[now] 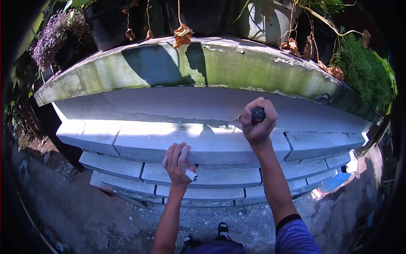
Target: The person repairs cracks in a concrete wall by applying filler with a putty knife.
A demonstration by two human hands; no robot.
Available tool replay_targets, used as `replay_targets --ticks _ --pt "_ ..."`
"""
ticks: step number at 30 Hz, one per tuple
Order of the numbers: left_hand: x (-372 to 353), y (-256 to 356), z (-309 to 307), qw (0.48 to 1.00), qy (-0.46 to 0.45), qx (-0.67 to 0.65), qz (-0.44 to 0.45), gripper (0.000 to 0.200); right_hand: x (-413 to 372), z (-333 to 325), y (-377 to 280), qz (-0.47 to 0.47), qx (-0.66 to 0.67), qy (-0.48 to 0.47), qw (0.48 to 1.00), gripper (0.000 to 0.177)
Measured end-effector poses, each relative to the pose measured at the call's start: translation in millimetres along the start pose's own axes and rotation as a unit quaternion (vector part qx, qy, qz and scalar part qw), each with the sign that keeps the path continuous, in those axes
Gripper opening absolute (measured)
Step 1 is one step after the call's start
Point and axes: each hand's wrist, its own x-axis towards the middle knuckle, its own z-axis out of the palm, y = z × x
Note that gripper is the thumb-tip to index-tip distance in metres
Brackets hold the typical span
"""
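My right hand (259, 120) is closed round the dark handle (257, 114) of a tool. Its thin metal end points left and meets the groove between the white block top and the grey wall behind. Lower and to the left, my left hand (176, 163) rests over the front edge of the top white block (220, 142). Its fingers are bent round a small white rolled or tube-like piece (191, 174), whose end sticks out below the palm. A rough dark line (169, 118) runs along the foot of the grey wall (169, 101).
Above hangs a green-stained concrete ledge (237, 67) with dark plant pots (194, 17) and dried leaves (182, 36). Stacked white blocks (203, 178) step down below. A blue basin (334, 183) lies at the lower right. Two feet (223, 229) stand on the rough ground.
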Motion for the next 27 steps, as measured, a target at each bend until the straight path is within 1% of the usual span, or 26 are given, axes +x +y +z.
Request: replay_targets --ticks 2,4,5,8,9,12,13,14,16,17,20,21,22,23,24,25,26,27 --pt "-2.1 0.0 1.6 1.0 0.002 0.006 -0.009 0.054 -10.9 8.8 8.0 -0.014 -0.059 0.019 0.998 0.041" --pt "-0.2 2.3 1.5 1.0 0.001 0.008 -0.011 0.054 2.3 -0.5 5.1 -0.02 -0.077 0.008 0.997 0.043" --pt "-1.4 3.5 -0.2 1.0 -0.002 0.009 -0.012 0.054 5.6 -7.2 2.1 -0.016 -0.021 0.019 0.999 0.043" --pt "3.2 10.1 -6.4 1.0 -0.015 -0.001 -0.01 0.06 -1.8 -1.8 4.1 -0.019 0.028 0.06 0.998 0.043" --pt "3.1 10.9 -8.4 1.0 -0.021 0.003 -0.011 0.06 -9.3 7.2 8.0 -0.005 -0.046 0.005 0.999 0.042" --pt "5.4 11.5 -12.7 0.999 -0.04 0.008 -0.011 0.06 -16.1 7.4 10.2 0.053 -0.053 -0.013 0.997 0.041" --pt "5.4 12.0 -14.6 0.999 -0.046 0.006 -0.011 0.06 -10.4 3.5 6.1 0.01 -0.037 0.045 0.998 0.039" --pt "4.7 12.8 -16.9 0.999 -0.052 0.005 -0.013 0.06 -7.0 1.1 3.2 0.002 -0.01 0.089 0.996 0.039" --pt "6.0 14.6 -18.5 0.998 -0.059 -0.004 -0.028 0.066 -2.6 -3.6 1.1 -0.016 0.044 0.175 0.983 0.038" --pt "4.9 16.4 -20.1 0.997 -0.065 -0.009 -0.037 0.07 -5.3 -3.9 2.2 0.007 0.029 0.12 0.992 0.04" --pt "3.9 16.0 -18.3 0.997 -0.064 -0.004 -0.035 0.06 -13.4 -10.0 3.1 0.044 -0.059 -0.004 0.997 0.04" --pt "5.9 16.4 -19.6 0.997 -0.069 -0.01 -0.04 0.066 -21.8 -13.0 2.1 0.054 -0.053 -0.012 0.997 0.04" --pt "5.3 17.9 -21.9 0.996 -0.077 -0.016 -0.048 0.072 -18.0 -18.0 -7.3 0.028 -0.042 0.004 0.999 0.042" --pt "4.8 18.2 -25.0 0.995 -0.084 -0.02 -0.055 0.079 -29.5 -26.8 -11.2 0.054 -0.022 -0.001 0.998 0.044" --pt "5.8 17.9 -27.6 0.994 -0.091 -0.023 -0.057 0.08 -40.1 -41.2 -15.3 0.057 -0.054 -0.012 0.997 0.043" --pt "6.6 18.6 -29.7 0.993 -0.096 -0.026 -0.06 0.082 -58.0 -47.4 -17.8 0.071 -0.025 0.036 0.997 0.043" --pt "6.5 19.3 -31.4 0.992 -0.103 -0.03 -0.065 0.083 -64.4 -54.7 -26.7 0.065 -0.016 0.056 0.996 0.046" --pt "5.5 18.3 -31.3 0.992 -0.104 -0.035 -0.067 0.086 -77.2 -68.5 -31.7 0.052 -0.041 0.04 0.997 0.049"
